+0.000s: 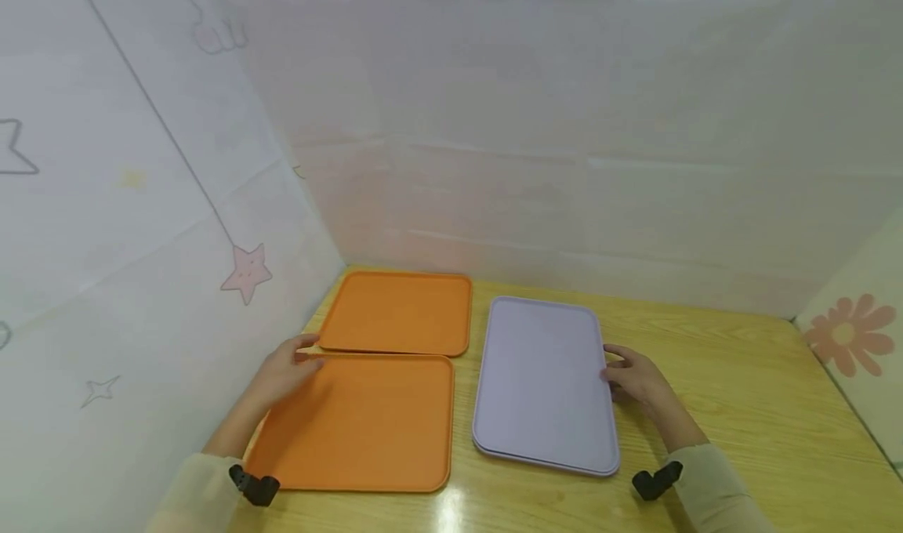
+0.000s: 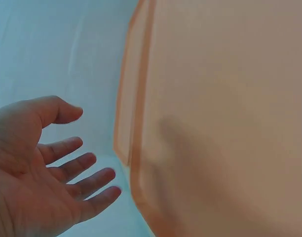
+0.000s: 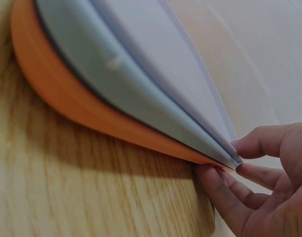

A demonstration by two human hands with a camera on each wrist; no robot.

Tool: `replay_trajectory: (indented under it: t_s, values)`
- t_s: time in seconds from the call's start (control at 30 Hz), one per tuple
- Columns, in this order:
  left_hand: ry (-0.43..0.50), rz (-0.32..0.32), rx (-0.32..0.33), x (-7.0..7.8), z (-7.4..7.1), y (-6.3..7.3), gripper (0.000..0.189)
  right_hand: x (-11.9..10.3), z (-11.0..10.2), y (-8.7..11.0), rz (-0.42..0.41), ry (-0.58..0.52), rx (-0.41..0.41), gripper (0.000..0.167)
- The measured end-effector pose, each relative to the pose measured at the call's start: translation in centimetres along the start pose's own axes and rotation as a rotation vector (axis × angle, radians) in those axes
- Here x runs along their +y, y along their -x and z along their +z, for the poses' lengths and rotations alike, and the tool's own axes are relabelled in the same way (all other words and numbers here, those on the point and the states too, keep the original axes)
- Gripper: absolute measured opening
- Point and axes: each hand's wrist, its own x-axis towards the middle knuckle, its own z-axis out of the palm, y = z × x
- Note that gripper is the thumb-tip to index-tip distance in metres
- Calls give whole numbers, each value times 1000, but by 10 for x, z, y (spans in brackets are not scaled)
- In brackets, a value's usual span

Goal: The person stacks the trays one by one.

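Note:
A lavender tray (image 1: 546, 384) lies lengthwise on the table, stacked on at least one more; in the right wrist view an orange layer (image 3: 67, 106) shows under the pale rims. My right hand (image 1: 635, 378) grips the stack at its right long edge, thumb (image 3: 259, 140) on the upper rim and fingers at the lower one. To the left lie two orange trays, a nearer one (image 1: 360, 427) and a farther one (image 1: 398, 313). My left hand (image 1: 285, 370) hovers by the nearer tray's far left corner, fingers loosely bent and holding nothing.
The wooden table (image 1: 741, 407) reaches to a pale sheet wall (image 1: 529, 164) at the back. Another sheet wall (image 1: 141, 282) with printed stars rises close on the left. On the right, a flower-printed sheet (image 1: 843, 335) borders the table.

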Motion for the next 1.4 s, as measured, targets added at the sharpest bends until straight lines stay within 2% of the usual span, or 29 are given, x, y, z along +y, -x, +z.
replay_trajectory:
  t_s: [0.13, 0.5, 0.67, 0.93, 1.13, 1.4]
  values:
    - [-83, -4, 42, -15, -2, 1, 59, 1, -1, 1, -3, 13, 0, 68]
    - [-296, -48, 55, -52, 2, -8, 62, 4, -1, -1, -1, 6, -4, 68]
    - [-378, -72, 49, -62, 7, -8, 64, 4, 0, -1, -8, 5, -4, 68]
    - [-440, -145, 8, -59, 5, -6, 66, 5, 0, -1, -9, -3, -12, 67]
    - [-461, -124, -10, -55, 3, -7, 60, 6, 0, -1, -20, -2, -7, 68]
    - [-439, -130, -89, -46, -6, -10, 46, 6, 0, -1, -14, 5, -7, 68]
